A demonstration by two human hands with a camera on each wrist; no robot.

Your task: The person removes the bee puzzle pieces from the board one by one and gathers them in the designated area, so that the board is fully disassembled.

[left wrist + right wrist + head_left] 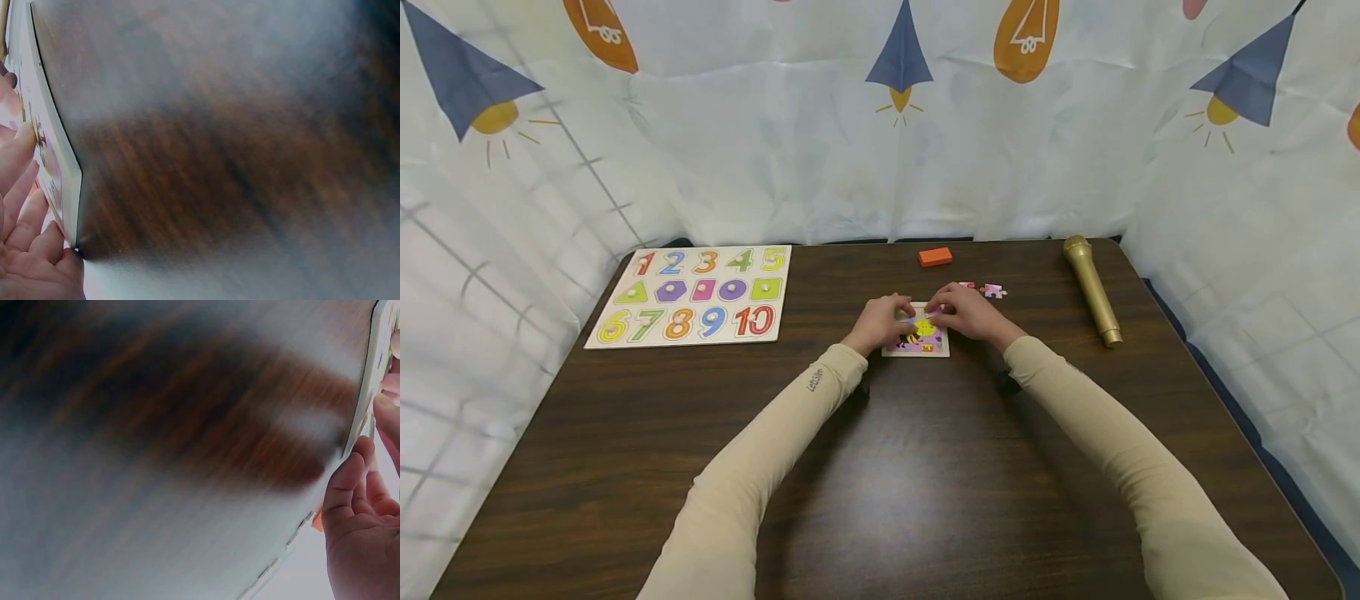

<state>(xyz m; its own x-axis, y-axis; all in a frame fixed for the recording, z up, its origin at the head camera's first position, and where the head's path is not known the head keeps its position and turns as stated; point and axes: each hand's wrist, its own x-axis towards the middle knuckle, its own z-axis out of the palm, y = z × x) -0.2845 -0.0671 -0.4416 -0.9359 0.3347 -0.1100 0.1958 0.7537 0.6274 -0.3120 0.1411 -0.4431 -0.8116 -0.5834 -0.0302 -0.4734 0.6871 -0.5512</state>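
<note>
A small square jigsaw puzzle with a pink and yellow picture and a pale frame lies flat on the table. My left hand holds its left side, the thumb over the picture and the other fingers along the edge. At the upper right of the puzzle my right hand seems to pinch a thin puzzle piece, mostly hidden by the fingers. In the right wrist view the fingers bend by the frame's corner. Loose pink puzzle pieces lie just beyond the right hand.
A board of numbers and shapes lies at the back left of the dark wooden table. An orange block is behind the puzzle. To the right lies a gold microphone. A patterned white curtain encloses the table's back and sides.
</note>
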